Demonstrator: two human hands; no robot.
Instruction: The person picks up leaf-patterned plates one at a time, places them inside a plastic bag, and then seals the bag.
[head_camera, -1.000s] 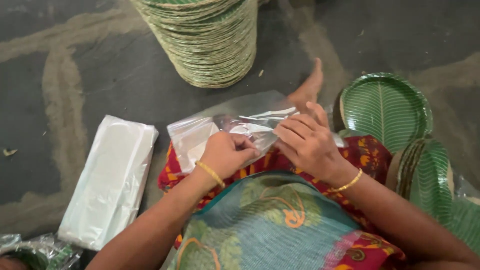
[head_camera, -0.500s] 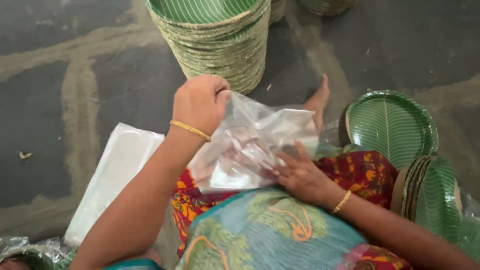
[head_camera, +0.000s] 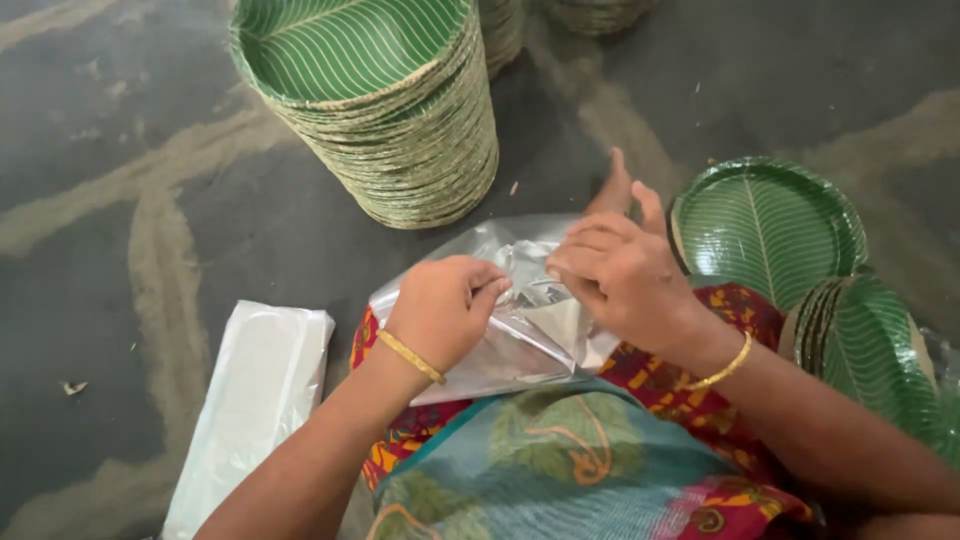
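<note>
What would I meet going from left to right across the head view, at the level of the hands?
Flat pack of bags → left hand → clear bag → right hand → green plates.

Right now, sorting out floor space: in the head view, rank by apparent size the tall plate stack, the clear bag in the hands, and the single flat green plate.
1. Plate stack
2. Clear bag
3. Single green plate, though it looks close to the bag.

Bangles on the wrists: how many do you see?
2. One gold bangle on the left hand; one gold bangle on the right hand. Both hands grip the clear plastic bag.
</note>
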